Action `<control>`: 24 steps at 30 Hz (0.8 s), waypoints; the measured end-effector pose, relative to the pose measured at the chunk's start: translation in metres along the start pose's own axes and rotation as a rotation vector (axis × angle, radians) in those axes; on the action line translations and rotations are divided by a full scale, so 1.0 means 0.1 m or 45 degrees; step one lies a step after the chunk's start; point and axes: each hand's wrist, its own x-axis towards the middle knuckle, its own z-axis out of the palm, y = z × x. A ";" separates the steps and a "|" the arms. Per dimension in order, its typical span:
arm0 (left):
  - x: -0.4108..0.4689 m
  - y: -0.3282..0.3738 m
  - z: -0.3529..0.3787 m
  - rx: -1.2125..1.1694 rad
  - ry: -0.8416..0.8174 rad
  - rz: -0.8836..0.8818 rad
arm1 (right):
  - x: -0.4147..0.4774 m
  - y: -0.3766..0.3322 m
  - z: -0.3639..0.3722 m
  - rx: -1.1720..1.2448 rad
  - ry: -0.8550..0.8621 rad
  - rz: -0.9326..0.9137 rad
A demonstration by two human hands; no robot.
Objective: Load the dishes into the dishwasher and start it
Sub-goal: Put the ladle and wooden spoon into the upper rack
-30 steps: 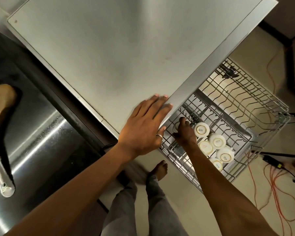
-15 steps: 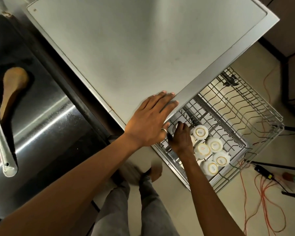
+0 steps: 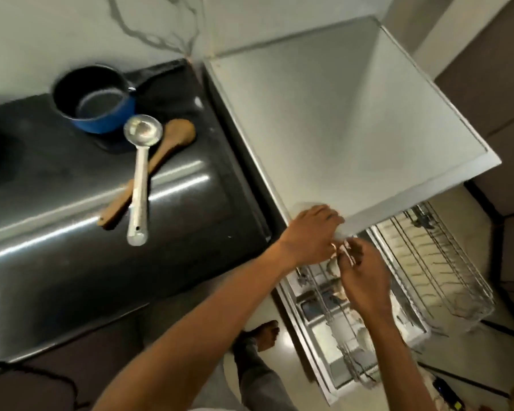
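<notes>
The dishwasher's grey top (image 3: 353, 129) fills the upper right. Below its front edge the wire rack (image 3: 445, 262) is pulled out, and blurred white cups (image 3: 362, 336) show in it beside my right forearm. My left hand (image 3: 309, 235) rests on the front left corner of the top, fingers spread. My right hand (image 3: 362, 277) hovers over the rack just beside my left hand, its fingers loosely curled with nothing visible in them. On the dark counter lie a steel ladle (image 3: 138, 179) across a wooden spoon (image 3: 166, 155), with a blue saucepan (image 3: 95, 99) behind them.
The black counter (image 3: 72, 232) runs along the left, up to a marbled wall. The open dishwasher door (image 3: 318, 330) juts out over the floor beneath the rack. My bare foot (image 3: 267, 333) stands right beside it. The picture is motion-blurred.
My head has swung up and left, bringing the saucepan, ladle and spoon into view. My right hand has lifted out of the rack, away from the cups, up to my left hand.
</notes>
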 end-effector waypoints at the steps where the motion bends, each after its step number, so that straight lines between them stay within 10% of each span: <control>1: -0.19 -0.02 -0.11 -0.097 0.058 -0.071 | -0.05 -0.13 -0.03 0.039 -0.007 0.010; 14: -2.46 -1.53 -1.19 -0.180 0.757 -0.952 | -0.54 -2.10 1.30 0.157 -0.400 -0.257; 24: -2.06 -1.69 -1.24 0.386 0.249 -1.267 | -0.72 -2.48 1.57 0.054 -0.370 -0.276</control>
